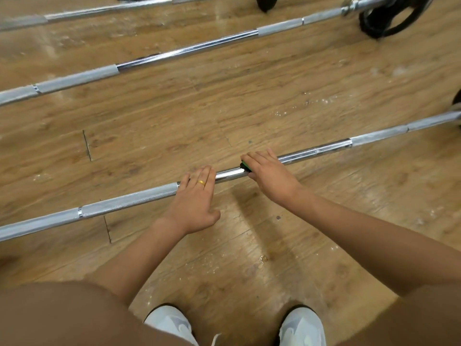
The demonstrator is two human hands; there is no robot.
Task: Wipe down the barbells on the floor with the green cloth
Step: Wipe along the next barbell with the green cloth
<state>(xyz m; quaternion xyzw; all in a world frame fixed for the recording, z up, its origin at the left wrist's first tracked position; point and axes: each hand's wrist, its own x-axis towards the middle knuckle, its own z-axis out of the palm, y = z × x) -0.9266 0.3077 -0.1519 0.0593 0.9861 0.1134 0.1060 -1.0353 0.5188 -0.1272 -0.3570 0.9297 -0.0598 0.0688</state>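
Observation:
Three chrome barbells lie on the wooden floor. The nearest barbell [316, 152] runs from lower left to upper right in front of me. My left hand [197, 198], with a gold ring, rests flat on its shaft where the knurled part ends. My right hand [268, 174] is closed over the smooth middle of the same shaft, pressing the green cloth [245, 166] against it. Only a small green edge of the cloth shows beside my fingers. A second barbell [187, 52] lies farther away, and a third barbell [87, 12] at the top.
A black weight plate [391, 20] sits on the second bar at top right, another plate [265, 2] at the top edge, and a dark plate edge [457, 101] at far right. My white shoes [172, 323] and knees fill the bottom. White dust flecks the floor.

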